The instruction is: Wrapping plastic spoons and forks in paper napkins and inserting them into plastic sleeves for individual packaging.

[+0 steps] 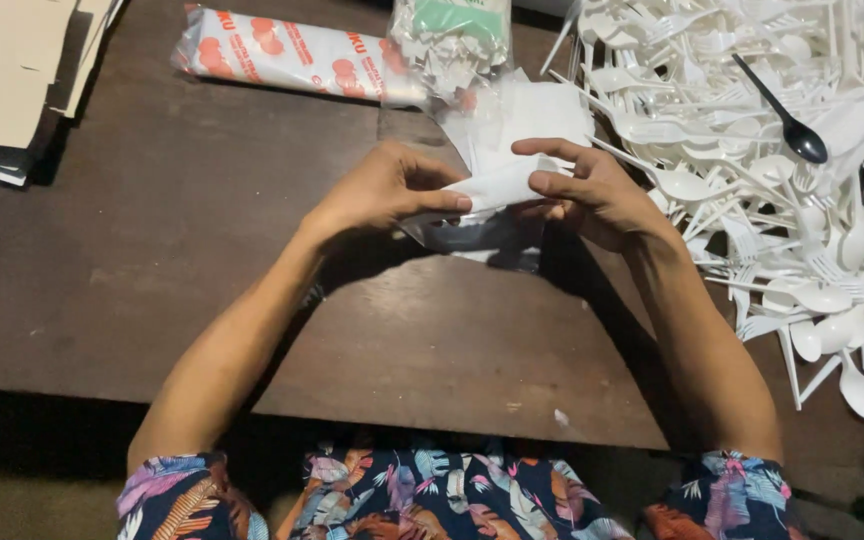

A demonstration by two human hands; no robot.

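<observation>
My left hand (pixel 384 190) and my right hand (pixel 592 192) meet over the middle of a dark wooden table (pixel 152 250). Both pinch a folded white paper napkin (pixel 500 185) between thumb and fingers, the left at its left end, the right at its right end. Under the hands lies a clear plastic sleeve (pixel 472 238). A loose stack of white napkins (pixel 517 120) lies just beyond the hands.
A big heap of white plastic spoons and forks (pixel 772 170) covers the right side, with one black spoon (pixel 787 115) on top. A printed plastic packet (pixel 287 55) and a bag of small packets (pixel 452 35) lie at the far edge. Cardboard sheets (pixel 7 70) sit far left.
</observation>
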